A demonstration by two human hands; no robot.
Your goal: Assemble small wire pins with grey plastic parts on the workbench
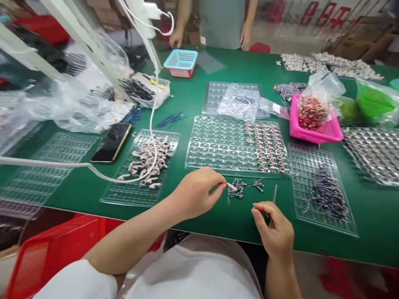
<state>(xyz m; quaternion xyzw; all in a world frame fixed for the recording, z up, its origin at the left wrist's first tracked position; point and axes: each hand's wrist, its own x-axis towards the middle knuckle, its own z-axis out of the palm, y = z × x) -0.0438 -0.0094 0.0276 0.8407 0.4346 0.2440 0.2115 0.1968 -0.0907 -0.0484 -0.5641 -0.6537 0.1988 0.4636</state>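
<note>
My left hand (pixel 199 192) pinches a small pale pink curved piece (pixel 231 187) between thumb and fingertips. Just beyond it lies a little heap of dark, thin-wired parts (pixel 239 189), with a smaller cluster (pixel 258 185) to its right. My right hand (pixel 276 228) is closed, thumb against forefinger; slim metal tweezers (pixel 275 193) stick up from behind its fingers. Anything at its fingertips is too small to make out. Past both hands, a transparent moulded tray (pixel 218 143) holds rows of pink pieces (pixel 269 145) on its right side.
Loose pink curved pieces (pixel 152 158) are piled on a left tray, crossed by a white cable (pixel 106 176). A phone (pixel 112 142) lies beside it. Dark wired parts (pixel 328 193) fill part of the right tray, near a pink basket (pixel 314 131). A person (pixel 222 25) stands opposite.
</note>
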